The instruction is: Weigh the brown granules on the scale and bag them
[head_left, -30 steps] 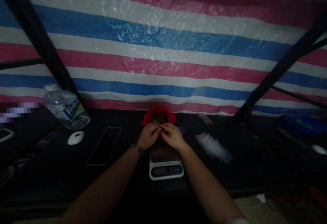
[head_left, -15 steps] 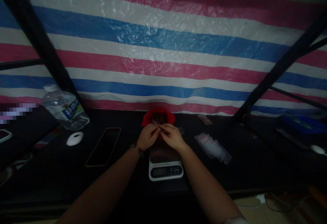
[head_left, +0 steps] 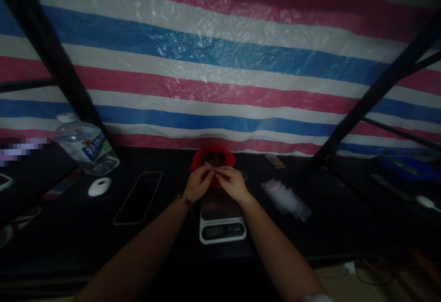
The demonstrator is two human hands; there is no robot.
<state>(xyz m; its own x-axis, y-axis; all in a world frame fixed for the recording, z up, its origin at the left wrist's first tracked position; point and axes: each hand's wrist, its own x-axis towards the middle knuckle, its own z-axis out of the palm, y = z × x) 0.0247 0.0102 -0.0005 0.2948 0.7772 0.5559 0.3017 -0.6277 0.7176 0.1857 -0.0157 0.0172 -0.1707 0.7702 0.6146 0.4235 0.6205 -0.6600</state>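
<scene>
My left hand (head_left: 198,184) and my right hand (head_left: 231,183) meet above the far end of a small white digital scale (head_left: 222,221). Both pinch a small clear thing between their fingertips, likely a little plastic bag; it is too small to be sure. Just behind the hands stands a red bowl (head_left: 213,157) with dark small bits in it. A beaded band circles my left wrist.
A stack of small clear zip bags (head_left: 285,195) lies right of the scale. Left of it lie a dark phone (head_left: 138,197), a white round puck (head_left: 99,186) and a tilted water bottle (head_left: 85,148). Black frame bars slant up at both sides before a striped tarp.
The hands stay together at the bowl, their fingertips shifting slightly. The view has drifted a little.
</scene>
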